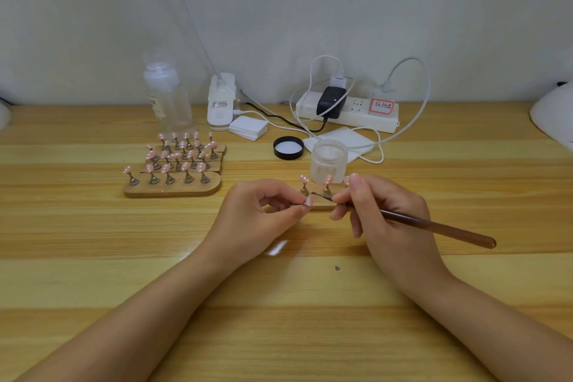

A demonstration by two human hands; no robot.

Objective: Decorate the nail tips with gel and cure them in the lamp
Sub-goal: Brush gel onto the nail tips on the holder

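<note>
My left hand (263, 211) pinches a small pink nail tip (308, 202) on its stand between thumb and forefinger. My right hand (381, 211) grips a brown-handled brush (434, 226), whose dark tip reaches toward the held nail. Just behind my fingers lies a wooden holder (322, 204) with more pink nail tips (328, 179) on metal stands. An open frosted gel jar (329, 160) stands behind that holder, its black lid (288, 148) lying to its left. The white curing lamp (555, 115) shows partly at the right edge.
Several wooden holders with pink nail tips (173, 161) stand at the left. Behind are a clear bottle (166, 96), a white device (220, 101), white pads (248, 127), a white wipe (341, 139) and a power strip (350, 112) with cables.
</note>
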